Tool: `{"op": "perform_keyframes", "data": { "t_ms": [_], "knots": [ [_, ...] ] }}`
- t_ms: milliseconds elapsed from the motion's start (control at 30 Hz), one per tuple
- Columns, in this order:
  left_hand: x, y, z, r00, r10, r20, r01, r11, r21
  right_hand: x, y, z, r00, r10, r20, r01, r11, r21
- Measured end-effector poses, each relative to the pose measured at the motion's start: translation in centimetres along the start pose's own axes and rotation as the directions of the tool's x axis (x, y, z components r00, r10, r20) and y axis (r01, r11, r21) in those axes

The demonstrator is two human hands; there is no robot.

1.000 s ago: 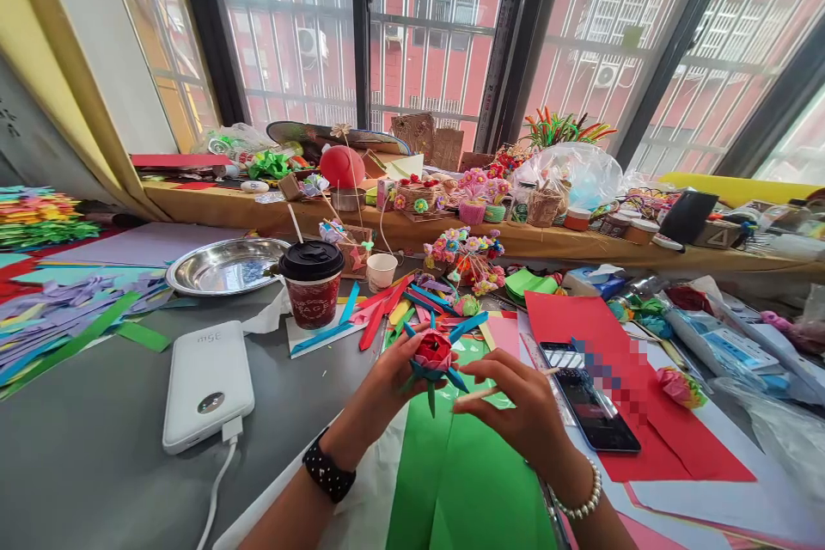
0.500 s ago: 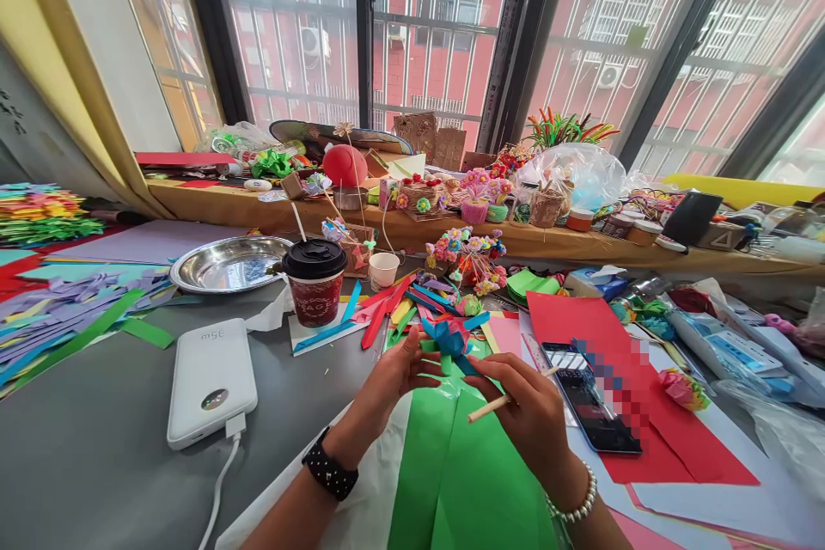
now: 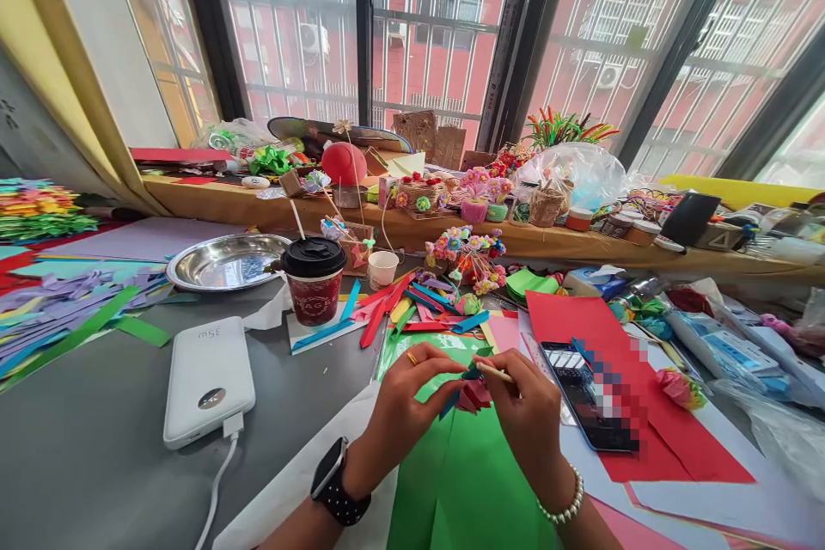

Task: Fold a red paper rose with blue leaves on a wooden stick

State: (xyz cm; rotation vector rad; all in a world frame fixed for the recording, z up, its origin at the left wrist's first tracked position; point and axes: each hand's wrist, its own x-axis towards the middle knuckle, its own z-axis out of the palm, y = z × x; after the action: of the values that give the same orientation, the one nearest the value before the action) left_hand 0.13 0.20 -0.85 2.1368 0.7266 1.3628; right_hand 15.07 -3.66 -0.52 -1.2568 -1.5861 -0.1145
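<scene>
Above the green sheets of paper (image 3: 480, 481), both hands meet at a small folded paper piece (image 3: 473, 395) in red, blue and green. My left hand (image 3: 400, 402) is closed, its thumb and fingers pinching the paper's upper edge. From the other side my right hand (image 3: 534, 412) is closed too, with a thin wooden stick (image 3: 496, 373) between its fingers, the tip at the paper's top. The fingers hide part of the piece, so its exact shape cannot be made out.
Coloured paper strips (image 3: 385, 309) lie beyond the hands. A lidded cup (image 3: 314, 296), a steel plate (image 3: 184, 268) and a white power bank (image 3: 210, 378) stand on the left. To the right are a phone (image 3: 589, 412), red paper (image 3: 689, 438) and a paper flower (image 3: 681, 388).
Both hands have come closer together and slightly lower. The paper piece has been turned, red part downward. The stick has swung up to the paper's top, and the left fingers now pinch.
</scene>
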Motion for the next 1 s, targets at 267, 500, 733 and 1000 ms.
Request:
{"op": "perform_keyframes", "data": {
  "t_ms": [267, 500, 733, 1000],
  "knots": [
    [-0.17, 0.13, 0.42, 0.998, -0.058, 0.02, 0.058, 0.998, 0.02, -0.23, 0.14, 0.34, 0.994, 0.095, 0.045, -0.095, 0.995, 0.003],
    [-0.12, 0.22, 0.49, 0.996, -0.086, 0.035, 0.087, 0.995, -0.048, -0.22, -0.02, 0.3, 0.994, 0.097, 0.046, -0.097, 0.995, -0.021],
    [-0.15, 0.33, 0.45, 0.996, -0.083, 0.044, 0.085, 0.995, -0.052, -0.24, -0.02, 0.34, 0.995, 0.088, 0.043, -0.087, 0.996, -0.021],
    [-0.17, 0.5, 0.36, 0.99, -0.116, 0.083, 0.119, 0.992, -0.032, -0.16, -0.11, 0.36, 0.994, 0.102, 0.044, -0.101, 0.995, -0.025]
  ]
}}
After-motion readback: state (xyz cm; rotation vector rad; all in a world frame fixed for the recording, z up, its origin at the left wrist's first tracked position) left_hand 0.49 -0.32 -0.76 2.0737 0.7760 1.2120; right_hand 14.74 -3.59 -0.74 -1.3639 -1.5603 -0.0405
